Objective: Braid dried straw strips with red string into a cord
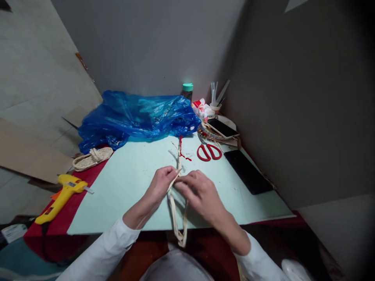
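Note:
A long pale strip, like flat straw or raffia, hangs as a loop (174, 218) below my hands, past the table's front edge. My left hand (163, 180) is closed, thumb and fingers pinching the strip near its top. Close against it, my right hand (203, 195) has its fingers bent and drawn together at the same strip; its fingertips are partly hidden. Beyond the hands a thin pale stem (179, 159) with a red beaded strand (181, 146) beside it lies on the light green board (125, 195).
Red-handled scissors (209, 152) and a black phone-like slab (248, 171) lie on the right. Blue plastic sheeting (137, 117) covers the back. On the left are a woven straw slipper (93, 158) and a yellow glue gun (65, 197). A phone (222, 127) rests on a pile.

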`<move>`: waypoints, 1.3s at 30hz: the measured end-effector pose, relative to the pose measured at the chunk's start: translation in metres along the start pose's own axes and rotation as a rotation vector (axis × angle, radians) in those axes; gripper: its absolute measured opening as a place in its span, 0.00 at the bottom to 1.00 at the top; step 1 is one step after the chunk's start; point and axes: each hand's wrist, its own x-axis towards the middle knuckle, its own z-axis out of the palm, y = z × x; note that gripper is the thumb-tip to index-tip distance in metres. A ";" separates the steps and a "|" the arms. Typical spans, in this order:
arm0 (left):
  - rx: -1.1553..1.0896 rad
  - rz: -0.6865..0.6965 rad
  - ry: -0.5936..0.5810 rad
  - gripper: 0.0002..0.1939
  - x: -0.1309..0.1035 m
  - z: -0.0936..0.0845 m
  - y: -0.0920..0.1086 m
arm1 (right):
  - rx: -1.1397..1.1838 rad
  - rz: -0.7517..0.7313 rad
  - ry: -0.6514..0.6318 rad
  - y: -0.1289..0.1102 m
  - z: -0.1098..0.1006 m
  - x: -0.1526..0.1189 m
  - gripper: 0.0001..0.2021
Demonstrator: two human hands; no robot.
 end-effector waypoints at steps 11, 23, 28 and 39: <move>0.189 0.127 0.042 0.12 -0.002 -0.003 0.002 | 1.004 0.451 -0.330 0.018 0.024 0.034 0.15; 0.672 0.182 0.068 0.12 -0.010 0.006 0.015 | 0.583 0.300 -0.140 0.029 0.021 0.027 0.19; 0.751 0.154 0.087 0.14 -0.009 0.005 0.017 | 0.449 0.255 -0.094 0.026 0.020 0.029 0.20; 1.232 0.315 0.102 0.13 -0.029 0.005 0.018 | 0.518 0.297 -0.074 0.020 0.016 0.028 0.20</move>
